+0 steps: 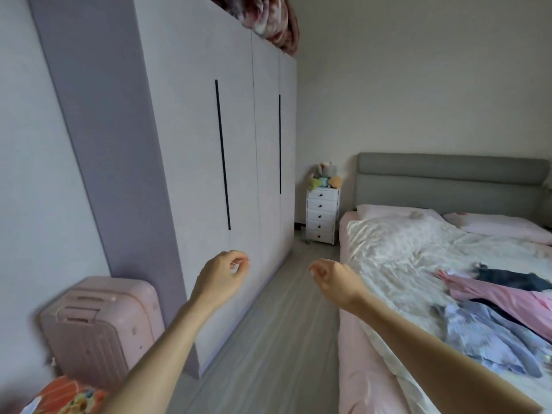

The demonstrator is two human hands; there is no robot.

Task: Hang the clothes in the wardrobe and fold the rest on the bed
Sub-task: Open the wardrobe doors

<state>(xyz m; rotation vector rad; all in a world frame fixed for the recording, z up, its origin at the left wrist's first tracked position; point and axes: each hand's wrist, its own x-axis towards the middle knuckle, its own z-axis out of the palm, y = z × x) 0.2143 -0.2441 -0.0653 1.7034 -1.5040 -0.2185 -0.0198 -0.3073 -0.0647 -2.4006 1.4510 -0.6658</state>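
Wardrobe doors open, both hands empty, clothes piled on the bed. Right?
Not quite: the head view shows the wardrobe doors closed, with both dark vertical handles flush on the fronts. The rest stands: the left hand and right hand have loosely curled fingers and hold nothing, and the clothes lie piled on the bed.

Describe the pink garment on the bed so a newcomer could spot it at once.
Start at the bed with the grey headboard. On its near right side lies a heap of clothes. The pink garment stretches between a dark navy piece and a pale blue one.
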